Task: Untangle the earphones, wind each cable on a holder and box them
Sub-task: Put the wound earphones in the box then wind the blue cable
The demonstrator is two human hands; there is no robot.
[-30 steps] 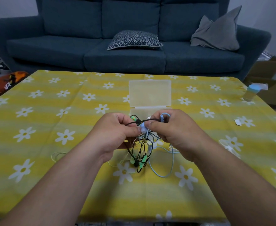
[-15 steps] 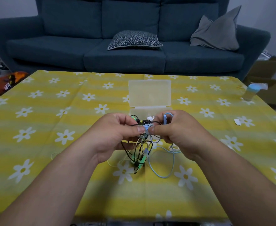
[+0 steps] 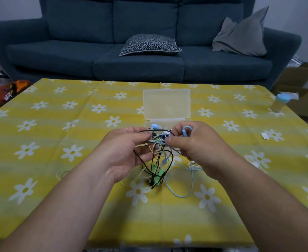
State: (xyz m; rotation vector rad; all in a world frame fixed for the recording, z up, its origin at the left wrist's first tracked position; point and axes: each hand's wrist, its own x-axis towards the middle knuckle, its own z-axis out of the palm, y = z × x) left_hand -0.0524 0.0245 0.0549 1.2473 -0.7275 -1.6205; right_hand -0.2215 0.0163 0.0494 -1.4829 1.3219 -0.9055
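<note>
Two grips: equally near the knot (image 3: 159, 140), one on either side.
left grip (image 3: 124, 151): pinching black cable (image 3: 138, 159).
earphones (image 3: 158, 160): tangle hanging straight down between them, tails on surface (image 3: 58, 124).
right grip (image 3: 195, 144): holding blue cable (image 3: 186, 129); box (image 3: 166, 104) just behind.

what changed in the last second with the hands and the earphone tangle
The left hand and right hand have drawn slightly apart. Their fingertips no longer meet, so the knot of the tangled earphones is spread open between them. Both hands still pinch the cables, and nothing was let go. The hanging loops, the open box and the bottle stayed put.
</note>
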